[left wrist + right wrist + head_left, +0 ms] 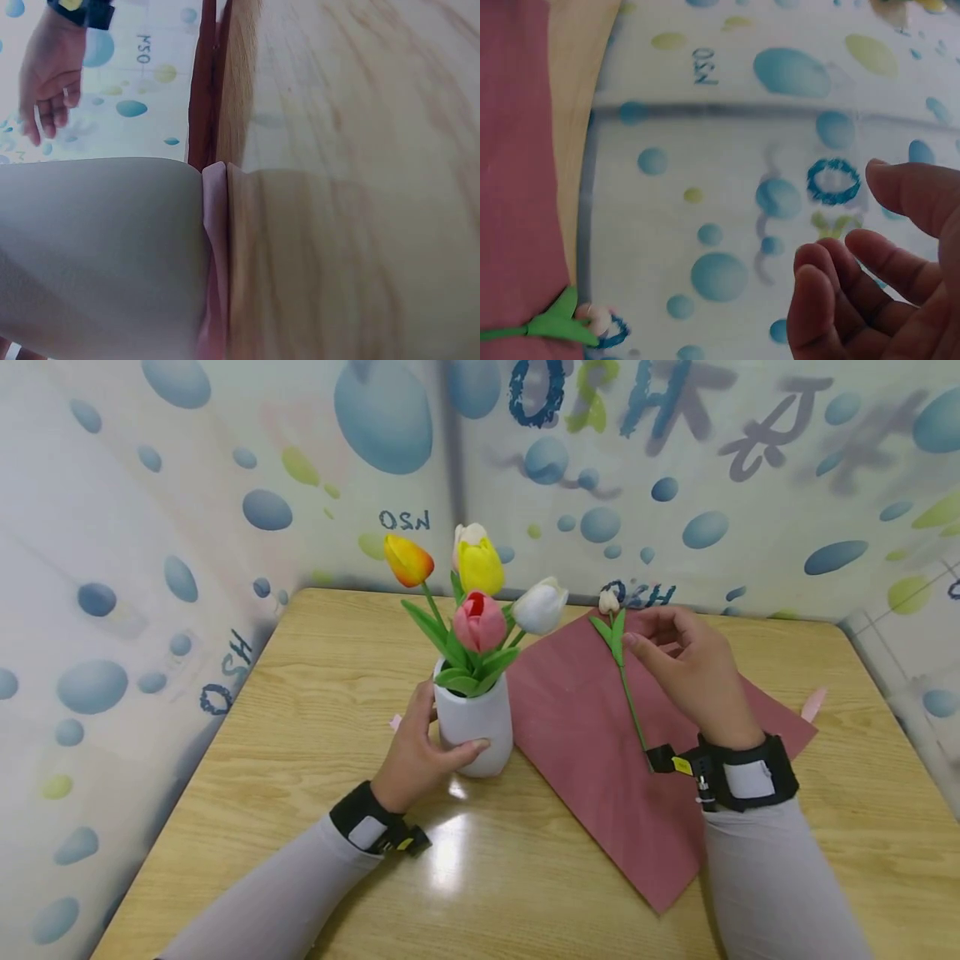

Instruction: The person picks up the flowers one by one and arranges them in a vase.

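Note:
My left hand [420, 745] grips a white vase [474, 714] around its lower side, the thumb across its front. Artificial tulips fill the vase: an orange-yellow one [408, 561], a yellow one [481, 567], a pink one [480, 622] and white ones. Beside it, a single white tulip [618, 642] with a green stem lies on a dark red sheet of paper [600, 768]. Near its leaves my right hand [693, 668] is raised with loosely bent fingers. In the right wrist view that hand [877, 292] holds nothing, apart from the tulip [559, 324].
The wooden table [315, 752] stands against a wall covering [495, 468] printed with blue and green drops. A pale pink piece [813, 703] lies by the paper's right corner. Something pink [216, 247] shows along the vase's base in the left wrist view.

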### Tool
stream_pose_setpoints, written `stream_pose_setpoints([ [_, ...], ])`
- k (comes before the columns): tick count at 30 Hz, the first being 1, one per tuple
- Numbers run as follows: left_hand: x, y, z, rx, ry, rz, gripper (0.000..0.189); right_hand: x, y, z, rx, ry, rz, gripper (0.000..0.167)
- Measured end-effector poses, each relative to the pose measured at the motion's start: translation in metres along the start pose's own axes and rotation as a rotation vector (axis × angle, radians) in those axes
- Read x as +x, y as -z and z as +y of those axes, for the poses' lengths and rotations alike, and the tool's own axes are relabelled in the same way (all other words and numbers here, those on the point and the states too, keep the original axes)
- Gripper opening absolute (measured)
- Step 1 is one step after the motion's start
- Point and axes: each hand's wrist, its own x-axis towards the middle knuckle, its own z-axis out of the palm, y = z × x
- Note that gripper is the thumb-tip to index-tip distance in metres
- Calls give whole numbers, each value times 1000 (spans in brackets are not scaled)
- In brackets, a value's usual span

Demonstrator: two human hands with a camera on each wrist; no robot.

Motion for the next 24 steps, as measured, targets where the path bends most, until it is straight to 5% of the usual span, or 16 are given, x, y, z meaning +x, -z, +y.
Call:
stream_pose_setpoints([
  [14, 0, 0, 1, -9, 4, -17, 88, 19, -7, 48, -88, -209, -100, 66],
  [24, 0, 1, 0, 2, -9, -18, 91, 28, -20, 85, -206, -241, -343, 63],
])
